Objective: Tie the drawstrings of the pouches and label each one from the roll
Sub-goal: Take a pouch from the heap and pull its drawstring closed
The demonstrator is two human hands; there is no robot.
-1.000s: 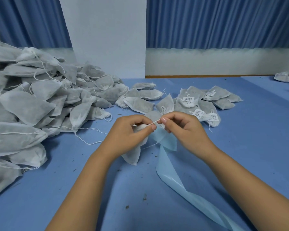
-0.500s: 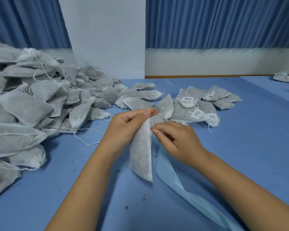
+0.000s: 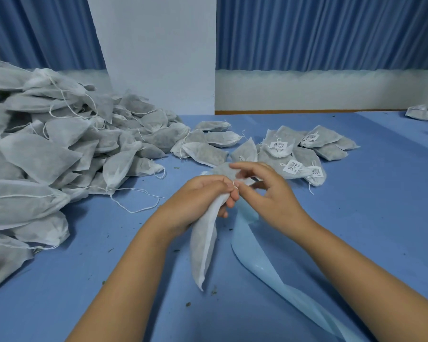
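Observation:
A white fabric pouch [image 3: 204, 245] hangs upright from my left hand [image 3: 203, 196], which grips its gathered neck above the blue table. A small loop of white drawstring [image 3: 235, 185] shows at my left fingertips. My right hand [image 3: 267, 193] is just right of the neck, fingers spread and blurred, its fingertips at the string. A pale blue label backing strip [image 3: 265, 267] trails from under my hands toward the lower right. The roll itself is not in view.
A big heap of unlabelled pouches [image 3: 47, 154] with loose strings fills the left side. Labelled pouches [image 3: 294, 154] lie in a small group behind my hands. A few more pouches [image 3: 423, 113] lie at the far right. A white pillar and blue curtains stand beyond the table [image 3: 381, 206].
The pouch has gone from bunched between both hands to hanging straight down from my left hand. My right hand let go of its pinch on the string and opened its fingers.

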